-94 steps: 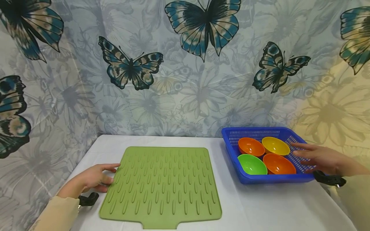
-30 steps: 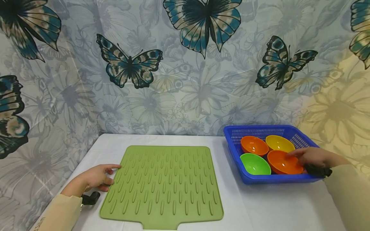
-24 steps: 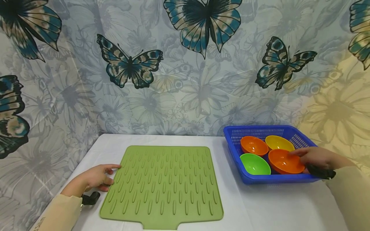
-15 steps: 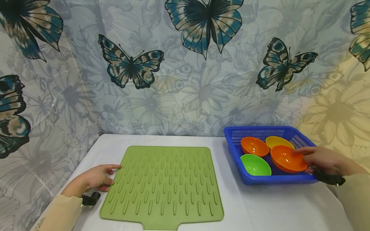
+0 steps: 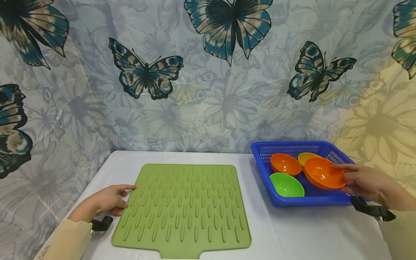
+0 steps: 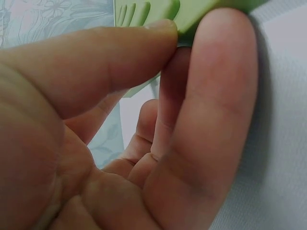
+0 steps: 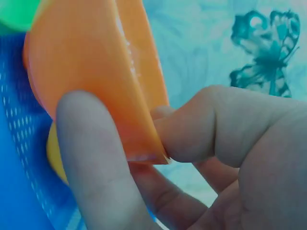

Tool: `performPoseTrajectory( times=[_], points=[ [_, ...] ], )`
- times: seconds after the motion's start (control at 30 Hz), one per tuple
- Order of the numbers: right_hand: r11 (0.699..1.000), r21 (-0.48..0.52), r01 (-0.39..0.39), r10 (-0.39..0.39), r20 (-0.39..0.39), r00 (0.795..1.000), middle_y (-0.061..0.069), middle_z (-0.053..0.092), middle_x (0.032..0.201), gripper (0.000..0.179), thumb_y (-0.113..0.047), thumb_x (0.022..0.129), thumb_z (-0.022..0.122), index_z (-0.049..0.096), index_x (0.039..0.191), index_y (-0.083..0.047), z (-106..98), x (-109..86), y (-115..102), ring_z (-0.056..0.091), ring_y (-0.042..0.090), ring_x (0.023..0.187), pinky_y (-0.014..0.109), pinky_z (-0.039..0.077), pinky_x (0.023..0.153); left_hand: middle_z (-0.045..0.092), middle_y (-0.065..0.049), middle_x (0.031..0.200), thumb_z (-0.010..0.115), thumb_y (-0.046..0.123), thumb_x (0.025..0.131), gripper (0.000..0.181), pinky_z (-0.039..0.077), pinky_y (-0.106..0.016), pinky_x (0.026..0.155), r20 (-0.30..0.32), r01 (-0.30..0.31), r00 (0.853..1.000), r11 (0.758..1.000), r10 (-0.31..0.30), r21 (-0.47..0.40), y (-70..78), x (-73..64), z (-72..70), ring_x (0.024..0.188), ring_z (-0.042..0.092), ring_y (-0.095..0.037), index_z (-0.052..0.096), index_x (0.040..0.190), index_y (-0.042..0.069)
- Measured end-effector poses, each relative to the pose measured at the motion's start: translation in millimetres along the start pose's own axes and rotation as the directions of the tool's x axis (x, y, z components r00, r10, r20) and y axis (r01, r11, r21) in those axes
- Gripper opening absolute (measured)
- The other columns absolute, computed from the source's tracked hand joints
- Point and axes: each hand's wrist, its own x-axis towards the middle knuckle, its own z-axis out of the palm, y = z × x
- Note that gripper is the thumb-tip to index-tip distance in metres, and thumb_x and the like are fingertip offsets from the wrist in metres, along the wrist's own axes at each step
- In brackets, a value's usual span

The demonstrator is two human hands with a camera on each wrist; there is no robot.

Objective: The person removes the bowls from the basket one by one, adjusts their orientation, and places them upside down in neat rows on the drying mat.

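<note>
My right hand (image 5: 368, 182) pinches the rim of an orange bowl (image 5: 323, 174), which is tilted and raised above the front right of the blue basket (image 5: 312, 203). In the right wrist view the thumb and a finger lie on either side of the bowl wall (image 7: 81, 57). Still in the basket are another orange bowl (image 5: 286, 165), a green bowl (image 5: 287, 186) and a yellow bowl (image 5: 305, 156), partly hidden by the raised one. At the left, my left hand (image 5: 105, 200) pinches the side edge of a flat green ribbed mat (image 5: 182, 209); the left wrist view shows its edge (image 6: 192, 24) between the fingertips.
A white cloth (image 5: 276, 234) covers the table under mat and basket. Behind it hangs a butterfly-patterned cloth (image 5: 208, 122), which also runs along the left side. The basket stands right of the mat, with a strip of tabletop between them.
My right hand reached into the basket, gripped the front orange bowl and lifted it, tilting it and partly covering the yellow bowl. My left hand has stayed at the mat's edge.
</note>
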Motion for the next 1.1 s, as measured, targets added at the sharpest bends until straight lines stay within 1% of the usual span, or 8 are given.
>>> performPoseTrajectory(
  times=[0.2,0.4,0.63,0.87,0.97,1.03,1.07,1.1],
  points=[
    [0.996,0.037,0.084,-0.084,0.011,0.996,0.003,0.061,0.105,0.045,0.006,0.099,0.053,0.078,0.102,-0.032,24.8,-7.9,-7.8,0.068,0.032,0.086,0.041,0.059,0.075,0.034,-0.027,0.126,0.068,-0.014,0.082,0.074,0.055,-0.039,0.058,-0.013,0.003,1.000,1.000,-0.003,-0.001,-1.6,1.2,0.3,0.060,0.054,-0.023,0.040,0.149,-0.003],
    [0.991,-0.044,0.130,-0.132,-0.037,0.991,0.001,0.056,0.115,0.035,-0.001,0.098,0.059,0.074,0.113,-0.029,64.6,-13.7,-25.6,0.068,0.031,0.092,0.043,0.057,0.080,0.034,-0.026,0.126,0.068,-0.014,0.082,0.074,0.055,-0.038,0.058,-0.024,0.013,1.000,1.000,-0.013,-0.003,-2.5,0.6,1.5,0.060,0.054,-0.023,0.040,0.149,-0.003],
    [0.976,-0.108,0.189,-0.193,-0.031,0.981,0.024,0.041,0.137,0.037,0.000,0.098,0.056,0.060,0.135,-0.002,122.4,-13.8,-41.2,0.067,0.030,0.095,0.046,0.057,0.081,0.034,-0.025,0.125,0.067,-0.014,0.081,0.075,0.055,-0.038,0.058,-0.012,0.013,1.000,1.000,-0.013,-0.007,-2.3,-0.4,1.0,0.061,0.054,-0.023,0.039,0.150,-0.003],
    [0.961,-0.132,0.244,-0.251,-0.040,0.967,0.033,0.031,0.146,0.047,0.004,0.095,0.051,0.046,0.141,0.012,185.7,-11.2,-49.0,0.066,0.033,0.098,0.047,0.057,0.078,0.033,-0.026,0.127,0.065,-0.014,0.080,0.077,0.054,-0.040,0.057,-0.010,-0.003,1.000,1.000,0.003,0.027,-1.3,2.6,0.2,0.060,0.053,-0.023,0.037,0.150,-0.003],
    [0.959,-0.131,0.251,-0.259,-0.045,0.965,0.032,0.030,0.148,0.046,0.003,0.095,0.051,0.048,0.140,0.011,209.0,-9.8,-52.3,0.065,0.035,0.099,0.046,0.058,0.078,0.038,-0.027,0.124,0.064,-0.013,0.078,0.077,0.054,-0.038,0.055,-0.043,-0.008,0.999,0.996,0.011,0.088,3.0,0.4,4.2,0.057,0.052,-0.021,0.039,0.149,-0.003],
    [0.958,-0.118,0.260,-0.265,-0.031,0.964,0.030,0.032,0.148,0.046,0.003,0.095,0.050,0.049,0.140,0.009,222.2,-8.7,-54.3,0.065,0.036,0.102,0.045,0.058,0.079,0.042,-0.032,0.125,0.061,-0.012,0.077,0.075,0.052,-0.037,0.051,-0.074,-0.021,0.997,0.981,0.036,0.193,8.3,-3.3,8.9,0.052,0.050,-0.020,0.039,0.149,-0.006],
    [0.959,-0.109,0.262,-0.266,-0.026,0.964,0.030,0.034,0.148,0.046,0.002,0.095,0.050,0.049,0.140,0.009,228.0,-8.2,-55.0,0.064,0.036,0.103,0.045,0.058,0.079,0.049,-0.032,0.119,0.061,-0.009,0.079,0.073,0.050,-0.035,0.049,-0.095,-0.030,0.994,0.960,0.058,0.277,11.9,-5.5,11.9,0.049,0.047,-0.019,0.039,0.148,-0.007],
    [0.959,-0.101,0.264,-0.267,-0.024,0.963,0.030,0.036,0.147,0.045,0.002,0.095,0.050,0.050,0.140,0.008,233.7,-7.8,-56.2,0.064,0.035,0.103,0.045,0.058,0.079,0.050,-0.035,0.119,0.060,-0.007,0.080,0.070,0.051,-0.038,0.051,-0.125,-0.028,0.989,0.926,0.081,0.378,17.9,-8.4,15.3,0.053,0.053,-0.023,0.040,0.147,-0.008]
  ],
)
